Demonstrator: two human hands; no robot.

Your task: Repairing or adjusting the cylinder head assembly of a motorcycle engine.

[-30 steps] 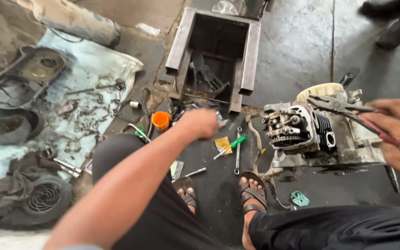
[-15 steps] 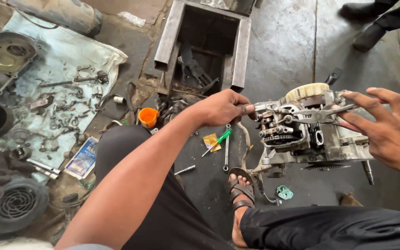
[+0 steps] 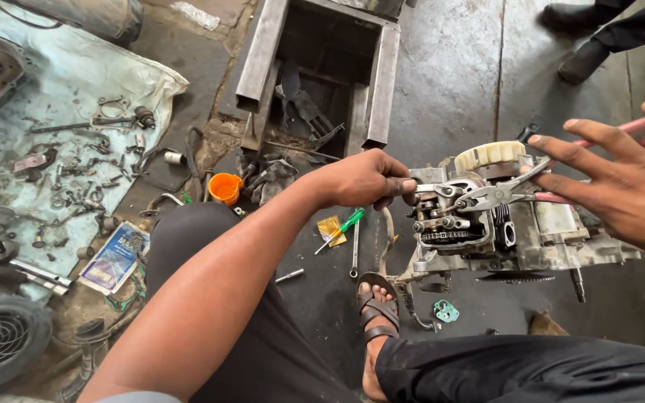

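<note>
Both hands are being held at a grey, oily metal engine block that is resting on the dark concrete floor in front of the person's sandalled foot. Left hand is being curled shut against the engine's near-left corner, its fingertips being pressed to the valve gear; whether a small part is being pinched there cannot be told. Right hand is being kept open with fingers spread, while red-handled pliers are being steadied under its palm, the steel nose being pointed into the cylinder head. A cream toothed plastic wheel is being carried on top of the engine.

Just left of the engine, a green-handled screwdriver and a slim steel spanner are lying on the floor. Further left, an orange plastic cup is standing near a pale blue cloth strewn with small metal parts. Beyond, an open rusty steel frame box is being used for scrap tools, and another person's dark shoes are being seen at the far right
</note>
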